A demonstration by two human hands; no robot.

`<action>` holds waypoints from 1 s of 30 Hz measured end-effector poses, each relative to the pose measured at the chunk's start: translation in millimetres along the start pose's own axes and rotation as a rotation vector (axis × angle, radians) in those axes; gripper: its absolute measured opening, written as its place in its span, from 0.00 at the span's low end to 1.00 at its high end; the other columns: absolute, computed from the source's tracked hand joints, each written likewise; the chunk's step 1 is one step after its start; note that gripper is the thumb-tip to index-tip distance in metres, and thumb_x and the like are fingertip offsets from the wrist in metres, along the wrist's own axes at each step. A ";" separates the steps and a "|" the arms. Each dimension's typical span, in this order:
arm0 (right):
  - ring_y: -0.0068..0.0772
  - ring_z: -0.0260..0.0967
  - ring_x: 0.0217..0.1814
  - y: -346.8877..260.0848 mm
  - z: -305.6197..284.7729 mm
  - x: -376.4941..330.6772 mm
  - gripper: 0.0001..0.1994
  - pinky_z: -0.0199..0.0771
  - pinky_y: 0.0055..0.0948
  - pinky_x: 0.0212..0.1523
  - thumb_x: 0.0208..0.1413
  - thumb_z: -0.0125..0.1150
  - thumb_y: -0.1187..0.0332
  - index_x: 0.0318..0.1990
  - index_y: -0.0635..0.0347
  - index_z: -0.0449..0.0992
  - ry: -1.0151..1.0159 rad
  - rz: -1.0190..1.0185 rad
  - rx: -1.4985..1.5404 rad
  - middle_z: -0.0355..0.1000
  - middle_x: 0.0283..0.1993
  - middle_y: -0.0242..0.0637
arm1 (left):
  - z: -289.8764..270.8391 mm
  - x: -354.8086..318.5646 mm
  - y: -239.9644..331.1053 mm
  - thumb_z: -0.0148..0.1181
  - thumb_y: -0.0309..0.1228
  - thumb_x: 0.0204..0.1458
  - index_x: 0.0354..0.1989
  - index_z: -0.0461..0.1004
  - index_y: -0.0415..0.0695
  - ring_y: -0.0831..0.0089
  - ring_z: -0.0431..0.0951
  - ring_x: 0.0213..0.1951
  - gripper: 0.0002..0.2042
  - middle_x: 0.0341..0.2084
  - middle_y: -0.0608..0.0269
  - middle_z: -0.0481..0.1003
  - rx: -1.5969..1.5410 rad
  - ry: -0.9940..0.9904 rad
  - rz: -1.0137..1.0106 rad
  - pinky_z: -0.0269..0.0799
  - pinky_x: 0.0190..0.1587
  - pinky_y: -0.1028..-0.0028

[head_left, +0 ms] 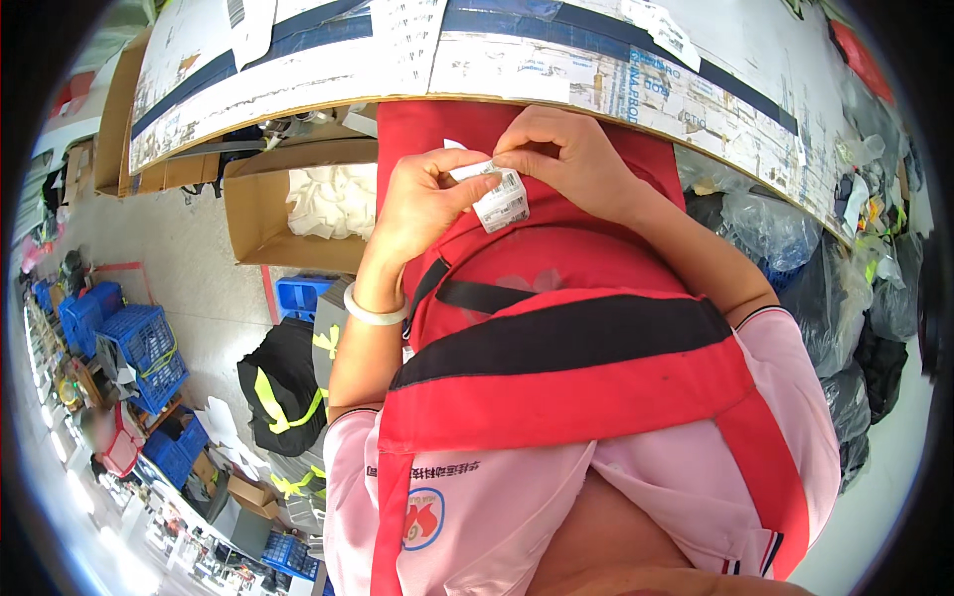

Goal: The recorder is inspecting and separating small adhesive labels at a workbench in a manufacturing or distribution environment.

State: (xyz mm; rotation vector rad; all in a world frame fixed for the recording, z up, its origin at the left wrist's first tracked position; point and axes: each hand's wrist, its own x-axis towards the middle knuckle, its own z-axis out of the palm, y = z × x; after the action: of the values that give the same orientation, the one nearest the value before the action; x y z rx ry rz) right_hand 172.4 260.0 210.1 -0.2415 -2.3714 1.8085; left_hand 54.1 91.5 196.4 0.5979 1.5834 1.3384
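Note:
Over the lap of my red apron, both hands meet at a small folded strip of white printed labels. My left hand, with a white bangle at its wrist, pinches the strip between thumb and fingers. A white end of it sticks up above those fingers. My right hand is closed in a pinch at the strip's upper edge, its thumb and forefinger tips together. The fingertips cover part of the strip, so how it is folded cannot be made out.
In front lies a worktable covered in worn white cardboard with blue tape. A cardboard box of cream pieces stands below at the left. Farther left are blue crates and black bundles with yellow straps. Plastic bags crowd the right side.

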 end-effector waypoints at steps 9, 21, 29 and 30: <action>0.19 0.69 0.29 28.6 -39.9 13.4 0.07 0.69 0.17 0.30 0.57 0.57 0.69 0.36 0.63 0.76 0.146 0.358 0.134 0.73 0.30 0.31 | -9.5 20.5 -12.6 0.50 0.42 0.60 0.39 0.77 0.35 0.82 0.70 0.26 0.19 0.27 0.65 0.76 0.012 -0.068 0.035 0.66 0.31 0.80; 0.16 0.68 0.26 55.7 -54.5 27.9 0.10 0.70 0.15 0.26 0.58 0.57 0.65 0.38 0.64 0.76 0.215 0.385 0.126 0.72 0.28 0.30 | -21.1 30.5 -11.0 0.44 0.43 0.63 0.39 0.78 0.35 0.78 0.74 0.36 0.22 0.33 0.61 0.78 -0.043 0.092 0.011 0.67 0.44 0.78; 0.18 0.69 0.26 60.2 -58.0 28.0 0.10 0.73 0.17 0.26 0.57 0.57 0.65 0.36 0.65 0.76 0.193 0.438 0.116 0.72 0.28 0.31 | -15.0 30.9 -13.2 0.45 0.43 0.62 0.39 0.78 0.36 0.78 0.74 0.37 0.22 0.33 0.61 0.78 -0.026 0.102 0.013 0.67 0.45 0.78; 0.18 0.69 0.26 60.0 -57.9 28.4 0.10 0.73 0.17 0.26 0.57 0.57 0.65 0.36 0.65 0.76 0.194 0.437 0.103 0.72 0.27 0.31 | -14.7 31.1 -14.3 0.45 0.43 0.62 0.39 0.78 0.36 0.78 0.74 0.37 0.22 0.33 0.61 0.78 -0.025 0.093 0.002 0.67 0.45 0.78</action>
State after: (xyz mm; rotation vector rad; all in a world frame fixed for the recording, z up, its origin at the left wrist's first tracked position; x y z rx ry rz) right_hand 159.4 336.2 168.0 -0.9390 -2.2046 1.9622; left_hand 30.5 106.3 171.6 0.5288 1.6390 1.4032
